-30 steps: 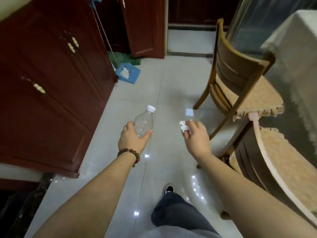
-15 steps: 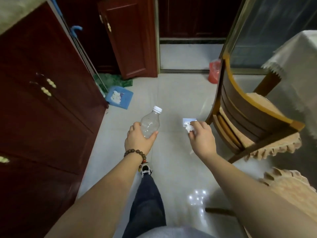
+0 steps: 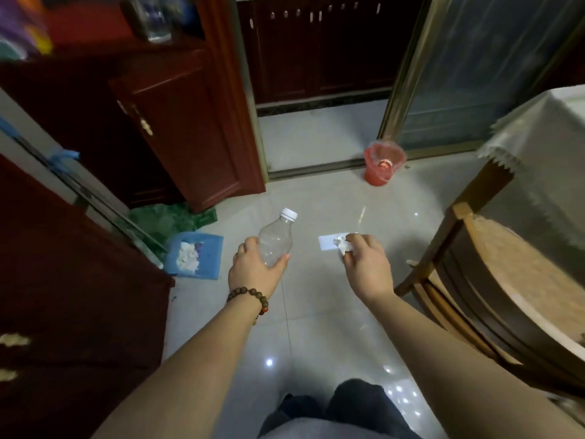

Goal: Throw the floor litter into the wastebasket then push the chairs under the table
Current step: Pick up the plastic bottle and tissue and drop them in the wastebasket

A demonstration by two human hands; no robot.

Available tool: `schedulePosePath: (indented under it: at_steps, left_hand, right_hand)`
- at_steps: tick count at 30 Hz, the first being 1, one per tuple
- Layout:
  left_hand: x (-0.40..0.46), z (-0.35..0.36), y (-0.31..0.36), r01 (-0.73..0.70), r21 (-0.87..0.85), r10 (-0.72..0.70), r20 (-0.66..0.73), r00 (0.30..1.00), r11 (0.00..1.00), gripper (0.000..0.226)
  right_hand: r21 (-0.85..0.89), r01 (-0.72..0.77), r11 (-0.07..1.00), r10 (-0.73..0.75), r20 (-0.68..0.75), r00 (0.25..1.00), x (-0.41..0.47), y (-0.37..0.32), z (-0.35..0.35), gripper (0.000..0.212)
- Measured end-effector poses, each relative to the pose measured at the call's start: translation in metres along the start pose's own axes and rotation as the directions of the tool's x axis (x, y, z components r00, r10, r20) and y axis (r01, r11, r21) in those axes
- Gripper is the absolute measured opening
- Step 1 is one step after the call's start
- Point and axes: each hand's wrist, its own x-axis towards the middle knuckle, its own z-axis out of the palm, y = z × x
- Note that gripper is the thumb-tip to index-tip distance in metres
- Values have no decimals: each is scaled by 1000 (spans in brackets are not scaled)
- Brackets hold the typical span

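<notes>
My left hand (image 3: 253,272) grips a clear empty plastic bottle (image 3: 277,239) with a white cap, held over the tiled floor. My right hand (image 3: 367,267) pinches a crumpled white paper ball (image 3: 342,248). A flat white paper slip (image 3: 327,242) lies on the floor just beyond that hand. The red wastebasket (image 3: 383,166), lined with a clear bag, stands farther ahead by the sliding door frame. A wooden chair (image 3: 493,280) with a woven seat is at my right, pulled out from the cloth-covered table (image 3: 538,144).
Dark red cabinets (image 3: 63,280) line the left side. A blue dustpan (image 3: 196,258) holding white scraps leans there, with a green bag (image 3: 171,220) behind it and a mop handle (image 3: 63,172). The open doorway lies ahead.
I have walked forward; the view lifted and the red wastebasket came fully into sight. Both hands keep their loads, and the paper slip on the floor is closer.
</notes>
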Motion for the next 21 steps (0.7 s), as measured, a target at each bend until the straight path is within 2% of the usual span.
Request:
schedulePosePath:
  at_steps: [6,11,21]
  left_hand:
    - [111,45,63,-95,-11,96,92,991,995,65]
    - [217,100,134,-161,-29,164,157,974,987,65]
    - [413,182,295,-198,-26,200,195,960,980,64]
  right_hand:
    - [-48,-97,994,92,-95,991,108,32,-1,23]
    - [-7,-185,983,181,-150,972,229,81,-1,21]
    - [-42,-283,958,267,-226,937,450,174,-47,19]
